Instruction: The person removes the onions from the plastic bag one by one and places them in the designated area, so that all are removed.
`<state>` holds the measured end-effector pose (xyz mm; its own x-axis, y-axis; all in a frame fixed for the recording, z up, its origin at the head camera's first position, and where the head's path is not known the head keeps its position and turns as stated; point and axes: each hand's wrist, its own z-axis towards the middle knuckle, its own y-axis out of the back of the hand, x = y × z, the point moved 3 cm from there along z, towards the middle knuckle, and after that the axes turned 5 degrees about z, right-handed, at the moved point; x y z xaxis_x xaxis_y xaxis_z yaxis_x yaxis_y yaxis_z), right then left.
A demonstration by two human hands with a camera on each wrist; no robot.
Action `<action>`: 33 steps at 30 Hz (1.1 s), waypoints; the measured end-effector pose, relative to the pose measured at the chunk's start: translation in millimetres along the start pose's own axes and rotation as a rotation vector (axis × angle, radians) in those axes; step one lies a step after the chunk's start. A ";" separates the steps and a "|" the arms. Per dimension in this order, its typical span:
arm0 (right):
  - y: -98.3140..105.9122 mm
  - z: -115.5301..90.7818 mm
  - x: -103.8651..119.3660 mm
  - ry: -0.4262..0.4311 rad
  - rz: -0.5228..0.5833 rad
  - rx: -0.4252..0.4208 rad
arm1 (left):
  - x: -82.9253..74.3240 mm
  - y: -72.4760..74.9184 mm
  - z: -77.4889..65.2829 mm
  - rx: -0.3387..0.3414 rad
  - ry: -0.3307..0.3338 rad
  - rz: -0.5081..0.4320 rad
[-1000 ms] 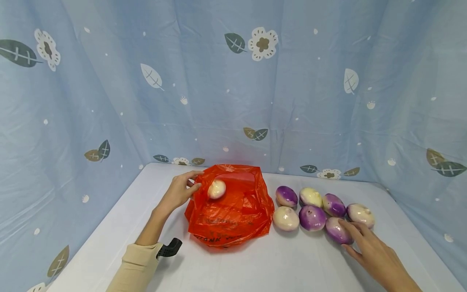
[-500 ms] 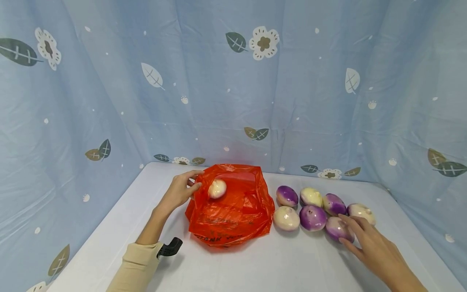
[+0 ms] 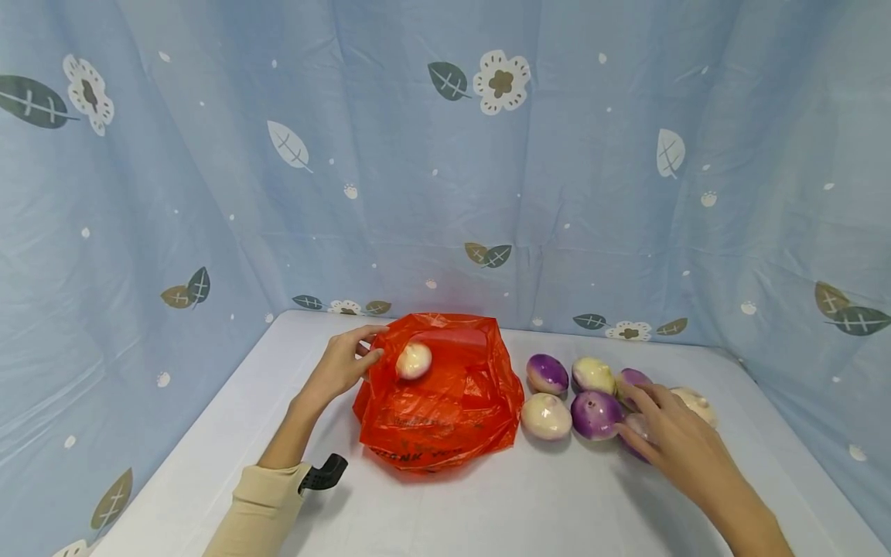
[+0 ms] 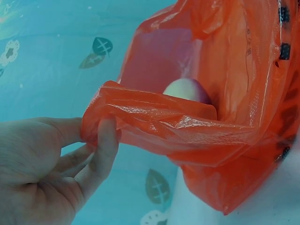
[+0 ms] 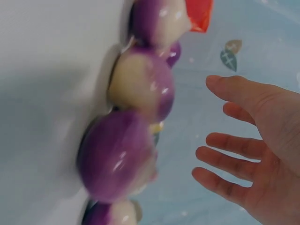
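A red plastic bag (image 3: 431, 422) lies with its mouth toward me, one purple-and-white turnip (image 3: 414, 361) inside. My left hand (image 3: 339, 367) pinches the bag's left rim between thumb and fingers; the left wrist view shows the folded film of the bag (image 4: 225, 154) in that pinch. To the right, several glossy turnips stand in two rows. Over the right end of the front row hovers my right hand (image 3: 685, 437), fingers spread, partly hiding a front turnip (image 3: 635, 424). In the right wrist view, the hand (image 5: 262, 150) holds nothing and is apart from the turnips (image 5: 115, 157).
A white table (image 3: 529, 503) carries everything. Behind and at both sides hangs a blue curtain (image 3: 390, 193) with leaf and flower prints. A black bracket (image 3: 324, 472) juts from the left sleeve (image 3: 261, 503).
My right hand has moved left and slightly forward, away from the rightmost front turnip toward the purple one beside it. The left hand, bag and turnips keep their places.
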<state>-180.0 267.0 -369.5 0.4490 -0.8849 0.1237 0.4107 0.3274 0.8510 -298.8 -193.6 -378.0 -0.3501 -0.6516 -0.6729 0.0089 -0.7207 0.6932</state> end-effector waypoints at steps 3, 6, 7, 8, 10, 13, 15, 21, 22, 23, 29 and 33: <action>-1.9 12.0 8.0 0.028 -0.003 0.003 | 0.3 -0.5 0.1 0.000 -0.001 -0.005; -5.2 23.7 17.6 0.043 0.012 0.017 | 1.0 0.0 0.1 -0.001 -0.004 -0.004; -6.5 27.5 21.0 0.043 0.018 0.029 | 1.3 0.2 -0.1 -0.001 -0.004 -0.002; -8.0 31.3 24.9 0.032 0.021 0.049 | 1.5 0.4 -0.2 -0.001 -0.004 0.001; -12.0 38.4 31.8 0.008 0.039 0.086 | 1.8 1.0 -0.6 -0.001 -0.003 0.006; -19.9 48.8 42.2 -0.035 0.046 0.157 | 2.1 1.6 -0.9 -0.003 -0.003 0.014; -25.2 55.2 49.4 -0.052 0.051 0.182 | 2.0 1.7 -1.0 -0.001 -0.004 0.013; -44.7 72.5 71.9 -0.042 0.101 0.211 | 1.1 1.4 -0.5 0.001 -0.013 0.007; -48.2 75.3 75.6 -0.033 0.112 0.215 | 0.8 1.5 -0.3 0.000 -0.014 0.009; -51.7 78.2 79.4 -0.025 0.122 0.222 | 0.4 1.5 0.0 -0.001 -0.016 0.011; -69.9 93.6 101.2 -0.035 0.159 0.290 | -0.7 1.7 1.1 -0.002 -0.024 -0.003; -82.2 101.6 112.5 -0.042 0.179 0.332 | 0.3 2.1 0.1 -0.002 -0.026 -0.005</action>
<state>-243.9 106.9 -373.7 0.4549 -0.8382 0.3007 0.0456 0.3591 0.9322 -298.9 -195.2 -376.8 -0.3744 -0.6418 -0.6692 0.0088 -0.7241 0.6896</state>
